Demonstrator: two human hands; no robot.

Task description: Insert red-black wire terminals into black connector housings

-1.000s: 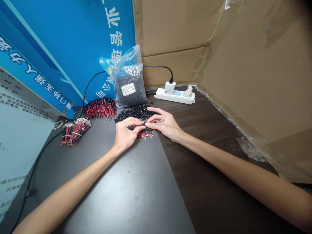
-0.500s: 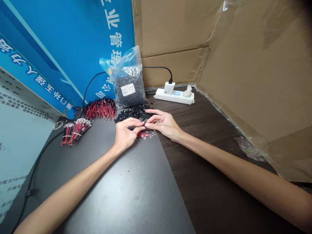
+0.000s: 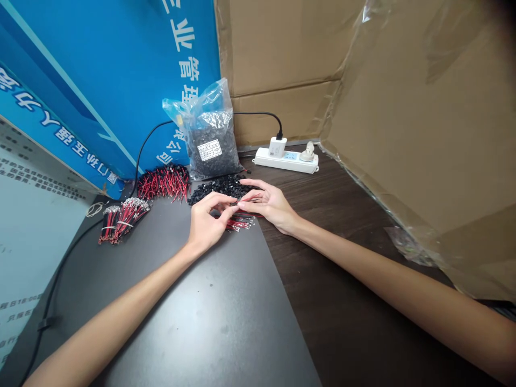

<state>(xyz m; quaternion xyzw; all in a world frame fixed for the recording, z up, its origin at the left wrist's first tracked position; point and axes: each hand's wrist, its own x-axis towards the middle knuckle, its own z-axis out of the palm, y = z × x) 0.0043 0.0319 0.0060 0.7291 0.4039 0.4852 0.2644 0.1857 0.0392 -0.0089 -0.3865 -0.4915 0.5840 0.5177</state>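
My left hand (image 3: pixel 207 220) and my right hand (image 3: pixel 272 207) meet fingertip to fingertip over the grey mat. Both are pinched, and what lies between the tips is too small to make out. Under and beside the fingers lie loose red and black wires (image 3: pixel 242 222) with metal ends. Just behind my hands is a heap of small black connector pieces (image 3: pixel 217 186). To its left sits a pile of red and black wires with black ends (image 3: pixel 165 181). Two banded wire bundles (image 3: pixel 124 219) lie farther left on the mat.
A clear bag of black parts (image 3: pixel 213 145) stands behind the heap. A white power strip (image 3: pixel 286 160) with a plugged-in adapter lies at the back right. Cardboard (image 3: pixel 403 134) walls the right side; a black cable (image 3: pixel 60 263) runs along the left.
The whole view has shifted slightly. My hands stay together in almost the same pose, with the fingertips moved only a little.
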